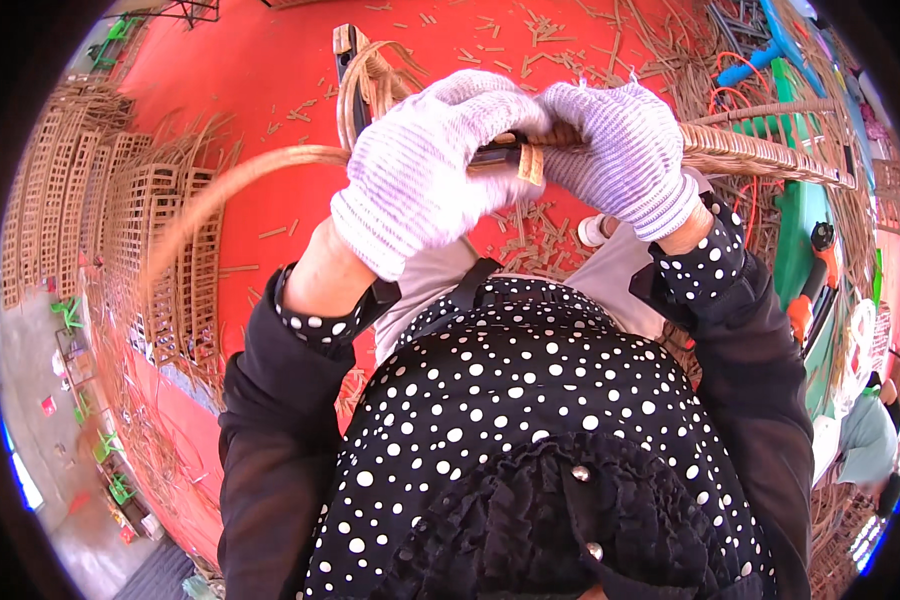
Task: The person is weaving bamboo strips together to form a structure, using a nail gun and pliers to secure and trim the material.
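My left hand and my right hand, both in white and lavender striped knit gloves, meet at a dark frame wound with brown wicker strip. The right hand's fingers close round the frame. The wrapped length of frame runs out to the right, covered in tight turns. The left hand is closed where a long brown wicker strip enters it; its fingertips are partly hidden. More strip loops rise behind that hand, beside a dark bar with a tan end.
Woven brown lattice panels stand at the left. Cut strip scraps litter the red floor. On the right are a green board, an orange and black hand tool, a blue bar and a white coil.
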Demonstrator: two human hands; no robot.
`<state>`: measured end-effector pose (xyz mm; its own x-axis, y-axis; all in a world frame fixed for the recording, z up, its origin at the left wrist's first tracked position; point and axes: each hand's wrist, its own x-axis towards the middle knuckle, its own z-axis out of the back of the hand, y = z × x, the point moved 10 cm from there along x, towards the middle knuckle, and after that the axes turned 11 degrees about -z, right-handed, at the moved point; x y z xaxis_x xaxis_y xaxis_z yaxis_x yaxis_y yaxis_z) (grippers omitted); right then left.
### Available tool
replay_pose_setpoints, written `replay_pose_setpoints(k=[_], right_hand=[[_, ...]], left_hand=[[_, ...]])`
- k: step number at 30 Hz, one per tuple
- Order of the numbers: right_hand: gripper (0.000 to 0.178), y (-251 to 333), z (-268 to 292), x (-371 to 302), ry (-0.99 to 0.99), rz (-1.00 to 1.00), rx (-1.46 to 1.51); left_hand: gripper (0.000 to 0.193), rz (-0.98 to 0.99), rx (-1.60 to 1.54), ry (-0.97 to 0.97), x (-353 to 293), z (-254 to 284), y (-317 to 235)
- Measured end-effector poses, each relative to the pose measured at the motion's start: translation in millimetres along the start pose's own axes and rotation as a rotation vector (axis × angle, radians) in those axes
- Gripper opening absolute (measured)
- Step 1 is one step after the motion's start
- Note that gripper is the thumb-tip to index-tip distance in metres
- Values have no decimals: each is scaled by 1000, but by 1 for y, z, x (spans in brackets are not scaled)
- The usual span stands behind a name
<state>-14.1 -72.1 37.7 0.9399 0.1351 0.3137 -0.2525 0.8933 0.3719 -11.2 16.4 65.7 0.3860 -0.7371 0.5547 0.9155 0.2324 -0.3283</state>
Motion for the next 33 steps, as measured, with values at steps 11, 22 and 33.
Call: replay_pose_setpoints(k=[11, 22, 33], right_hand=[[48, -27, 5, 21, -23, -67, -195], [49, -311, 152, -206, -773, -818, 103], [73, -472, 167, -420, -343, -1476, -3]], left_hand=[[16, 191, -247, 225, 41, -36, 59], [15, 478, -411, 159, 60, -50, 127], [16, 602, -600, 142, 65, -55, 119]])
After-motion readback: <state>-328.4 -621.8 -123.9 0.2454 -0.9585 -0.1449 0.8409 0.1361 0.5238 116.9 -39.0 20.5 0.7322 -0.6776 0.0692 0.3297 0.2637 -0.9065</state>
